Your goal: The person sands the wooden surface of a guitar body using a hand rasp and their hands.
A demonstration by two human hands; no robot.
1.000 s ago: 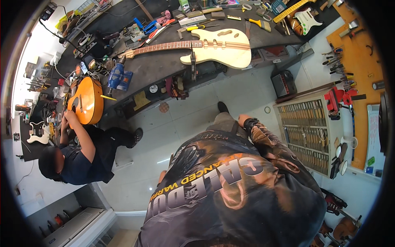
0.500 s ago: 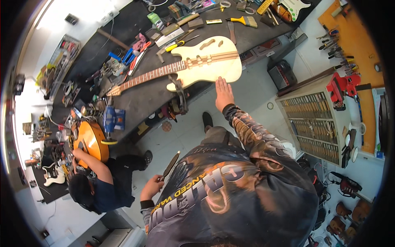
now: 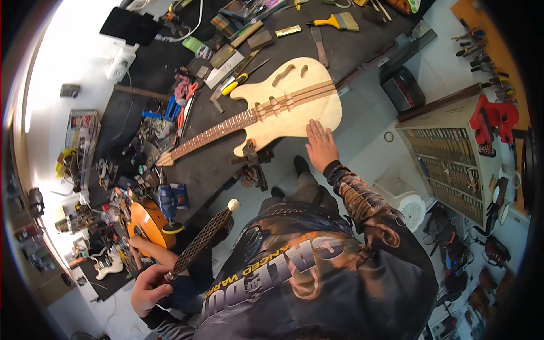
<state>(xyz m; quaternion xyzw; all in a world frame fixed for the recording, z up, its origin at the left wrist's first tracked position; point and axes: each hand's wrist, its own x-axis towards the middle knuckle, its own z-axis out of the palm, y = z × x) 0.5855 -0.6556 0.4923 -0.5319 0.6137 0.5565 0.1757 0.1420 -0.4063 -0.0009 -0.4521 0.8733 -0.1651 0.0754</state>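
An unpainted pale wood electric guitar body (image 3: 314, 107) lies face up on the dark workbench, its fretted neck (image 3: 212, 133) pointing to the left. My right hand (image 3: 323, 148) rests on the body's near edge with fingers stretched out flat. In my left hand (image 3: 150, 289) is a dark saw rasp (image 3: 199, 242) with a lattice blade, gripped at one end. Its far end, a pale knob, points up and to the right, away from the guitar. A dark clamp (image 3: 255, 164) sits at the bench edge, by the body's horn next to the neck.
A yellow-handled brush (image 3: 340, 21), a scraper (image 3: 319, 45) and a yellow-handled screwdriver (image 3: 235, 85) lie around the guitar. A blue power tool (image 3: 168, 204) stands at the left bench edge. Beyond it a co-worker's arm (image 3: 156, 255) reaches to an orange guitar (image 3: 148, 218).
My left hand has swung outward to the left and lifted the rasp, which now looms larger. My right hand stays on the guitar body. The view has shifted slightly.
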